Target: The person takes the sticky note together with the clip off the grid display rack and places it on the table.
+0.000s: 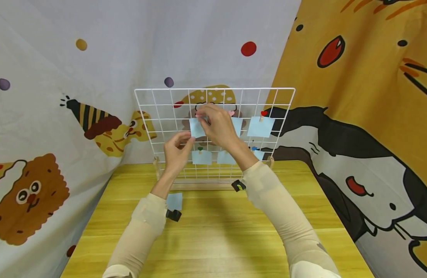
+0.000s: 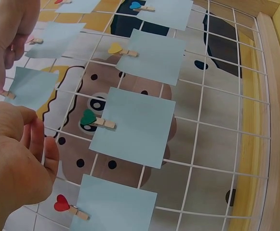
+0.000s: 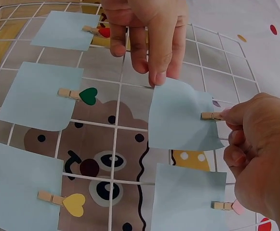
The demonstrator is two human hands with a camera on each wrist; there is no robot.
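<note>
In the head view, a white wire grid (image 1: 147, 112) stands on the table. Its upper row has a light blue paper note (image 1: 197, 129), with my left hand (image 1: 177, 150) pinching the left edge between thumb and fingers. My right hand (image 1: 219, 125) reaches across to that note's top. Seen from the right wrist, thumb and forefinger grip the pink heart end of a small wooden clothespin (image 3: 209, 116), whose jaws sit over the edge of the note (image 3: 180, 118). That note's free corner curls slightly.
More blue notes (image 1: 260, 126) hang on the grid from clothespins with red, pink, green, yellow and blue hearts. One loose blue note (image 1: 174, 201) lies on the wooden table (image 1: 213, 235) by the left forearm. Wooden feet (image 1: 156, 166) hold the grid; a printed curtain (image 1: 109, 58) hangs behind.
</note>
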